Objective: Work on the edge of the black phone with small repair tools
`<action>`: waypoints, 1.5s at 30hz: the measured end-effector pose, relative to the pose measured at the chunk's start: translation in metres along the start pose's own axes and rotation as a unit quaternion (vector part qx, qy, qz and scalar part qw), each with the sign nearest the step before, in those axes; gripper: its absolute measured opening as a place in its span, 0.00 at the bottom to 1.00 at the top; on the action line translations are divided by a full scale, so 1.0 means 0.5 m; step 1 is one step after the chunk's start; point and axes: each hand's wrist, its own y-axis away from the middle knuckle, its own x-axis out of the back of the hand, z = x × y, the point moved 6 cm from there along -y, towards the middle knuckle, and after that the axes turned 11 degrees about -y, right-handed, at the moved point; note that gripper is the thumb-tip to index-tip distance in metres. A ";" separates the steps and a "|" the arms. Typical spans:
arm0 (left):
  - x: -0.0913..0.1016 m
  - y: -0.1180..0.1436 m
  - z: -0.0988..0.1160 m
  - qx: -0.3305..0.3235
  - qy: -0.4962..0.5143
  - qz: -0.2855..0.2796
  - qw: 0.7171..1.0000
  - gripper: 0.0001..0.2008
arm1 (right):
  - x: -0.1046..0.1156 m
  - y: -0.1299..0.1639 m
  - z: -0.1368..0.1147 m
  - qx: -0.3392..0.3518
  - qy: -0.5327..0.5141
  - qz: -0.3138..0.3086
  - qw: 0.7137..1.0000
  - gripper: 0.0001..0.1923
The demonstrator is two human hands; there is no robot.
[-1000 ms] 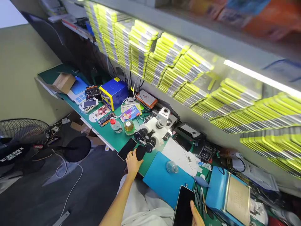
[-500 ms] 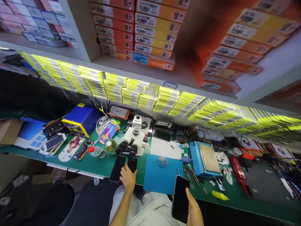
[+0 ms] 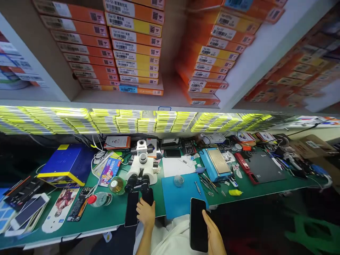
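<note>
My left hand [image 3: 146, 214] has its fingers closed around the near end of a dark phone [image 3: 149, 197], just below the microscope's eyepieces. Another black phone [image 3: 131, 209] lies flat beside it on the left. In my right hand [image 3: 214, 236] is a phone with a dark screen [image 3: 198, 225], held upright over my lap with the thumb along its right edge. A blue mat [image 3: 176, 200] lies between the two hands, bearing a small glass jar [image 3: 179, 180] and a small metal tool [image 3: 197, 188].
A white microscope [image 3: 143, 164] stands close ahead of my left hand. A bottle with a red cap [image 3: 101, 199] and a jar of yellowish liquid [image 3: 117, 186] are to its left. Right of the mat are tweezers [image 3: 208, 182] and a blue device with a metal plate [image 3: 216, 164].
The view has turned to the right, bringing more of the right bench end into sight. Both hands keep their holds on the phones.
</note>
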 end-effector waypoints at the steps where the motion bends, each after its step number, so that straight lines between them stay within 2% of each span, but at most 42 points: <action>1: 0.003 0.000 0.001 0.002 0.003 -0.003 1.000 0.21 | -0.005 0.003 -0.002 0.001 -0.005 0.003 1.000 0.20; 6: 0.030 0.003 0.005 0.016 0.032 -0.030 0.999 0.21 | -0.040 0.017 -0.020 0.008 -0.020 0.003 1.000 0.20; 10: 0.068 -0.001 0.005 0.010 0.078 -0.072 0.994 0.21 | -0.075 0.031 -0.039 0.014 -0.012 -0.003 1.000 0.20; 13: 0.112 -0.007 0.005 -0.026 0.127 -0.114 0.985 0.21 | -0.101 0.044 -0.056 0.014 -0.002 -0.019 1.000 0.21; 15: 0.152 -0.003 0.014 -0.079 0.171 -0.147 0.971 0.22 | -0.116 0.055 -0.068 0.016 0.005 -0.038 0.999 0.22; 17: 0.203 0.019 0.034 -0.160 0.229 -0.193 0.940 0.21 | -0.132 0.071 -0.081 0.019 0.013 -0.063 0.998 0.22; 18: 0.231 0.038 0.047 -0.207 0.262 -0.224 0.916 0.20 | -0.140 0.081 -0.088 0.021 0.017 -0.081 0.996 0.22; 21: 0.331 0.115 0.091 -0.329 0.362 -0.303 0.818 0.19 | -0.170 0.116 -0.108 0.027 0.025 -0.158 0.987 0.23; 24: 0.425 0.181 0.127 -0.382 0.435 -0.339 0.742 0.20 | -0.193 0.149 -0.125 0.034 0.025 -0.237 0.971 0.25; 27: 0.487 0.217 0.150 -0.388 0.476 -0.349 0.708 0.21 | -0.201 0.163 -0.137 0.043 0.016 -0.280 0.959 0.27; 30: 0.522 0.230 0.158 -0.383 0.495 -0.343 0.700 0.21 | -0.207 0.162 -0.139 0.057 0.006 -0.307 0.950 0.27; 34: 0.549 0.232 0.150 -0.381 0.497 -0.326 0.708 0.21 | -0.213 0.159 -0.138 0.077 0.002 -0.332 0.940 0.27; 45: 0.585 0.212 0.106 -0.397 0.497 -0.299 0.711 0.20 | -0.236 0.165 -0.132 0.130 0.070 -0.354 0.924 0.27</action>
